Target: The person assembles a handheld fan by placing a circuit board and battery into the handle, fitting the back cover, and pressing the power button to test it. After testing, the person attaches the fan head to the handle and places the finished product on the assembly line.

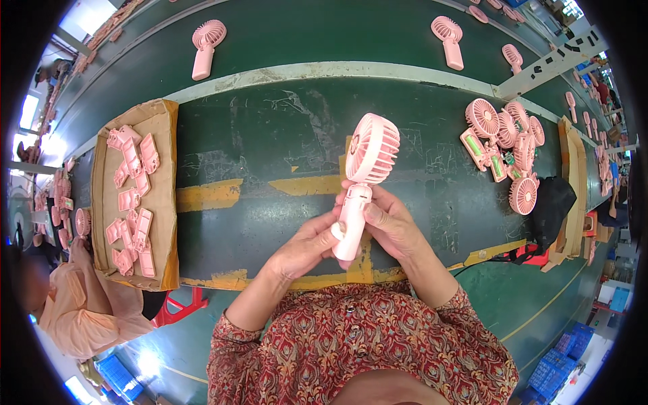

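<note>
Fan (364, 177) held upright in both hands over the dark green bench (270, 135), handle down, round head up. Left hand (307, 244) wraps the lower end of the handle from the left, thumb across the base. Right hand (390, 223) closes on the upper handle from the right, fingers curled behind, thumb on the front face. Both hands clenched on the handle; judged a two-point hold to steady the body and turn the front toward the eyes for checking.

Fan is pale pink plastic, slim rounded handle, circular grille with radial slats, head tilted slightly right. No gap seen in the handle shell.

Right of the grip, well apart: a heap of unfinished fans (506, 152) with open handles showing green inside. Left of the grip: cardboard tray (165, 202) of loose pink covers (131, 202). Beyond the grip, single fans (206, 47) lie on the belt (324, 34).
</note>
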{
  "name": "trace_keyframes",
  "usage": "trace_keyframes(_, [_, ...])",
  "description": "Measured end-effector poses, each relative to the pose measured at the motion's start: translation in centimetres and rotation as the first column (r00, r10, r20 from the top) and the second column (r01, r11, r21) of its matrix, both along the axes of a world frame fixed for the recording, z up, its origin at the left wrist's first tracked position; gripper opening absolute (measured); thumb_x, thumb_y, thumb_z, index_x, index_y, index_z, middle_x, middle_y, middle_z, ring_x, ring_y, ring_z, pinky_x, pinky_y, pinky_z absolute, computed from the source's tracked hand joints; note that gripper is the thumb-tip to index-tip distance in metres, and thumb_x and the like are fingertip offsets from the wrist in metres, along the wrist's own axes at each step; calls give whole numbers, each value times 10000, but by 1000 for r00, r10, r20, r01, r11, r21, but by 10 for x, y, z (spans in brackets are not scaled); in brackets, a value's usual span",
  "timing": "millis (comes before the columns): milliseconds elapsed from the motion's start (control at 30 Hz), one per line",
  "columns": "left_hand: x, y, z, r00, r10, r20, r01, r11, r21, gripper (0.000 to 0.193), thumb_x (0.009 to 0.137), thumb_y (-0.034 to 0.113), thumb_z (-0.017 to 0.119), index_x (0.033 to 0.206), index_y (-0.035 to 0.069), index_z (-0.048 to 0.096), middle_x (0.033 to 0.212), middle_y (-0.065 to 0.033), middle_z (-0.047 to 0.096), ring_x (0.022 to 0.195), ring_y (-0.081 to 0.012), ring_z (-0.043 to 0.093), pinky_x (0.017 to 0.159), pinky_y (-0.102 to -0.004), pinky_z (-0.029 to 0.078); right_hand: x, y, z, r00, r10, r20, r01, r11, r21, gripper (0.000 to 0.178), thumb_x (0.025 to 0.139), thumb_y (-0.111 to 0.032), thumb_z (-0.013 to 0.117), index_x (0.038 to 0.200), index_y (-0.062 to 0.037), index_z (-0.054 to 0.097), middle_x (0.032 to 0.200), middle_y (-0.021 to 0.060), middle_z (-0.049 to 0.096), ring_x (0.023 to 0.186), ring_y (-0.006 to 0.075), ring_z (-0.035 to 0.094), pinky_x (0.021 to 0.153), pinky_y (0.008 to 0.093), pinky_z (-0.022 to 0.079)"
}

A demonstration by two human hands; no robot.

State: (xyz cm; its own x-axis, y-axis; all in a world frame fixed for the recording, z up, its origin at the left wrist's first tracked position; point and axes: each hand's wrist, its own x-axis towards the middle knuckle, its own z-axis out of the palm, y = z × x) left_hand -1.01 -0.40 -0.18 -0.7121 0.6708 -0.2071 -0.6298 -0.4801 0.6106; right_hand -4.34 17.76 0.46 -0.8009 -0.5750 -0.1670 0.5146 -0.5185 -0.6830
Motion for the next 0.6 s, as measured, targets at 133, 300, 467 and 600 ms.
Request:
trace_keyframes(133, [-4,11,22,962,-80,-263,-97,796,-597,356,880,231,573,1099,-37,491,870,-143,608,780,-207,607,690,-342,495,8,-2,-1,994,-103,-22,106,974,200,553,823,-194,689,1282,-3,447,1123,71,558,1033,167,544,931,329,429])
trace_keyframes(300, [-1,31,11,916,-90,-392,-250,636,-730,308,831,161,566,1041,-53,496,795,-151,599,729,-201,605,652,-350,495,15,-1,2,978,-191,-88,209,930,304,436,842,-181,665,1202,-3,494,1103,44,564,1021,132,534,907,291,430])
trace_keyframes(467, [-34,32,24,935,-220,-279,-124,535,-836,214,838,174,548,893,-32,568,646,-59,583,562,-122,573,526,-299,479,-14,8,-12,959,-128,-254,236,856,461,368,873,-251,638,1125,-1,536,962,40,599,865,100,563,755,258,476])
trace_keyframes(600, [-85,29,31,904,-142,-404,-218,659,-719,164,825,140,523,849,-13,577,663,-40,610,454,-77,504,403,-231,405,-41,73,24,720,3,-694,677,220,702,392,842,-273,657,1126,-23,554,1053,141,608,948,220,605,822,317,481])
